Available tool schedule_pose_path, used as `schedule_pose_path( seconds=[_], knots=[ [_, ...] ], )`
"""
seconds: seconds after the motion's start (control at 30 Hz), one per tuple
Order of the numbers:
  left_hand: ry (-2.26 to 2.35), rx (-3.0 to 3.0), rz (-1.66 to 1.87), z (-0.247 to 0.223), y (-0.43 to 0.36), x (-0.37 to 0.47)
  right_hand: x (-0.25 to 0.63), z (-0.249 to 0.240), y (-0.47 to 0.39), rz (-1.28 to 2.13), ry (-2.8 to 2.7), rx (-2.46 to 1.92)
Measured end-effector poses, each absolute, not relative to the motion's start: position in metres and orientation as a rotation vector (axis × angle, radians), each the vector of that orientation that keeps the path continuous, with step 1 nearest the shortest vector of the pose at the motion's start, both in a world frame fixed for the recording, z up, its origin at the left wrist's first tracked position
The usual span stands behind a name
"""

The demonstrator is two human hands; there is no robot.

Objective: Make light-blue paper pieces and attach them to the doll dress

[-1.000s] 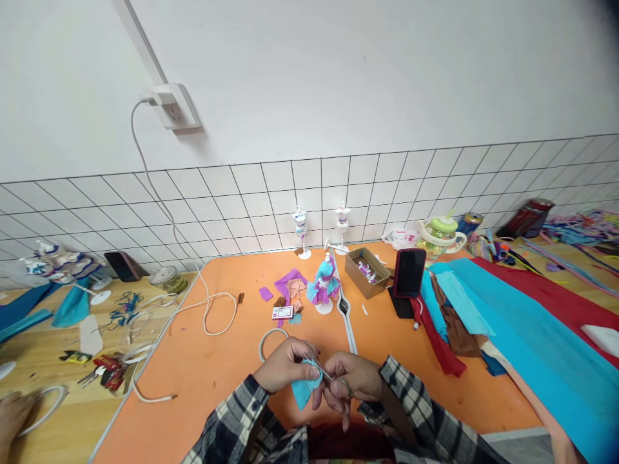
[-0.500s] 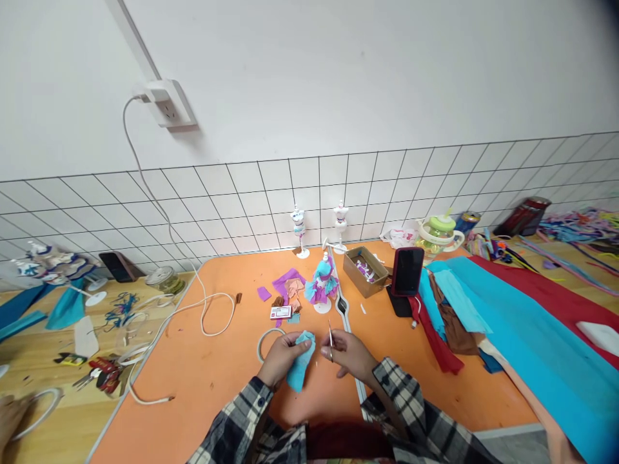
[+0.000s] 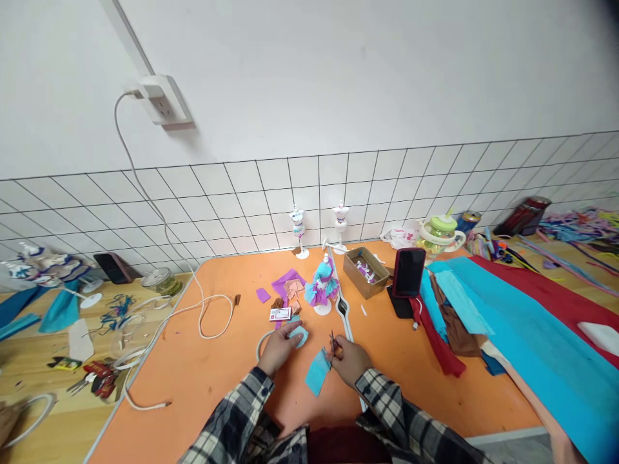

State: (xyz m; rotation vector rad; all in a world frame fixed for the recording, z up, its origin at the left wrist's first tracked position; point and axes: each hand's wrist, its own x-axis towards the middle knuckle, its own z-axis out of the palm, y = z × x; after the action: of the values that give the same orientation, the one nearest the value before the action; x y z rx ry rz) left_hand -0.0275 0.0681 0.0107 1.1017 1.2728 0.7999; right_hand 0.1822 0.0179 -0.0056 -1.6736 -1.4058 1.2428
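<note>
My left hand (image 3: 279,350) has a small rounded piece of light-blue crepe paper (image 3: 302,336) between thumb and fingers, just above the orange table. Small scissors (image 3: 333,340), blades pointing up, are in my right hand (image 3: 352,362). A larger light-blue crepe paper strip (image 3: 318,374) hangs or lies against the fingertips of that hand; whether it is gripped too is unclear. In front of both hands stands a miniature dress form (image 3: 323,283) in a purple and blue ruffled dress. A white ring (image 3: 260,346), perhaps a tape roll, is partly hidden by my left hand.
Purple and peach scraps (image 3: 293,288) lie beside a small labelled box (image 3: 280,314). Two more dress forms (image 3: 298,229) stand by the wall. A cardboard box (image 3: 366,274), phone on a stand (image 3: 409,274) and large blue sheets (image 3: 512,309) are rightward. Another person's hand (image 3: 8,419) is far left.
My left hand has moved off the larger blue strip and now has a small blue piece, slightly farther forward. The strip is now at my right hand, which has shifted a little toward me.
</note>
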Motion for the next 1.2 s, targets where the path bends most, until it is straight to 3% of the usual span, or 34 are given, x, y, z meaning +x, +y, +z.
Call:
schedule_pose_path(
  seconds=[0.17, 0.67, 0.87, 1.2],
  knots=[
    [1.309, 1.344, 0.718, 0.006, 0.088, -0.031, 0.174, 0.007, 0.023, 0.974, -1.541, -1.508],
    [1.723, 2.059, 0.396, 0.032, 0.116, -0.071, 0.096, -0.021, 0.098, 1.162, -1.306, -1.754],
    [1.622, 2.167, 0.254, 0.026, 0.132, -0.073, 0.094, -0.023, 0.111, 1.175, -1.4, -1.842],
    [1.479, 2.178, 0.318, 0.025, 0.124, -0.072, 0.094, -0.016, 0.12, 1.038, -1.591, -2.017]
  ],
)
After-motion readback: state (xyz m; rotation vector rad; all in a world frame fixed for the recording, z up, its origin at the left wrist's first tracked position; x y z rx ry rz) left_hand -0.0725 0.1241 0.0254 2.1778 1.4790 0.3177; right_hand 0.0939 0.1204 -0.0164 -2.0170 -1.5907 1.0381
